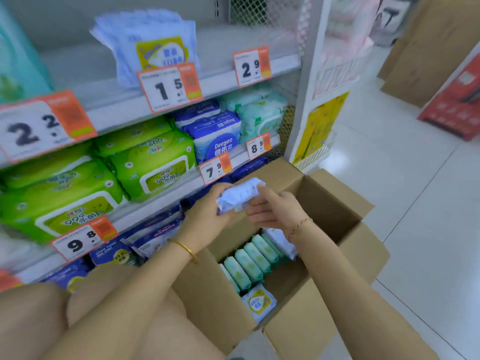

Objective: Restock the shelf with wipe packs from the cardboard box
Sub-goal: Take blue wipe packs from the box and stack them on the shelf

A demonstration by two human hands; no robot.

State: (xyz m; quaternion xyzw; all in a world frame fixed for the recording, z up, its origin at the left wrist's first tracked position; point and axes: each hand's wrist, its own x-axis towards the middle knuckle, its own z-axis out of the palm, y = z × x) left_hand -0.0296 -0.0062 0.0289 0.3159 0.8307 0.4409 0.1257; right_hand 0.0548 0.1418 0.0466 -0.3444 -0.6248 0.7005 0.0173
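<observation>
An open cardboard box stands on the floor against the shelf. Inside it lie several mint-green wipe packs in a row, a pale blue pack with a yellow label and another pale pack. Above the box, my left hand grips a pale blue wipe pack from below and behind. My right hand touches the pack's right end with its fingers spread. Matching pale blue packs lean on the upper shelf behind the 1.5 price tag.
The shelves hold green wipe packs, blue Deeyeo packs, mint packs and dark blue packs low down. Orange price tags stick out from the shelf edges. A wire basket hangs at the shelf end. Brown boxes stand across the tiled aisle.
</observation>
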